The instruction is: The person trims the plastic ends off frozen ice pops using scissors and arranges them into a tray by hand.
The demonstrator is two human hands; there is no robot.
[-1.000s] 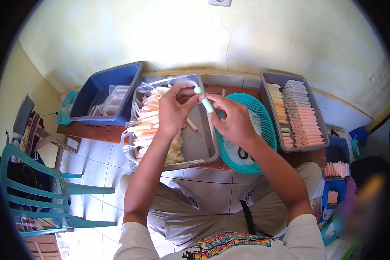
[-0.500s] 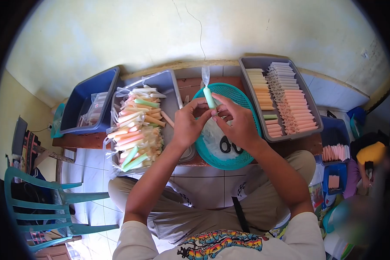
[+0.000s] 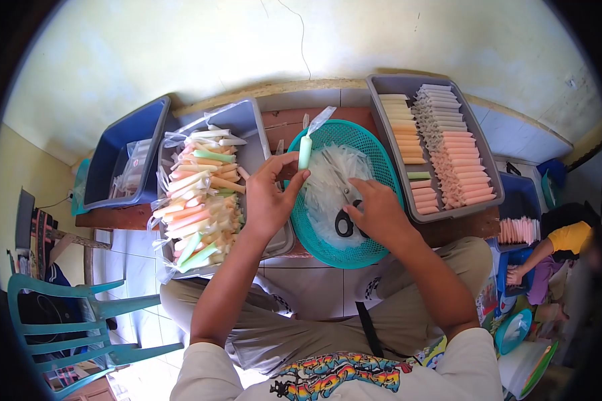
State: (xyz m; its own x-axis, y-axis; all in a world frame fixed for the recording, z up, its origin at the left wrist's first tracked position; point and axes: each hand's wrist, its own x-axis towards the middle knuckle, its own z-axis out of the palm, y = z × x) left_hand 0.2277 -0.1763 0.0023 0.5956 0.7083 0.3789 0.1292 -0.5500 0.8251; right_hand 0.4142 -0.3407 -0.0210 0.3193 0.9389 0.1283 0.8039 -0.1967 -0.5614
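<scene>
Left hand [image 3: 279,184]: raised, pinching the green stick [image 3: 305,152] upright
Right hand [image 3: 376,208]: lowered, fingers on scissors [image 3: 345,223]

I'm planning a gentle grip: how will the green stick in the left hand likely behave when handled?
The green stick looks smooth and round, so it may slip or roll. Its thin, clear tail probably flops when pushed.

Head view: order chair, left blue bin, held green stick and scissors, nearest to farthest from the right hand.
1. Scissors, by the right hand
2. Green stick, in the left hand
3. Blue bin, left
4. Chair, lower left
</scene>
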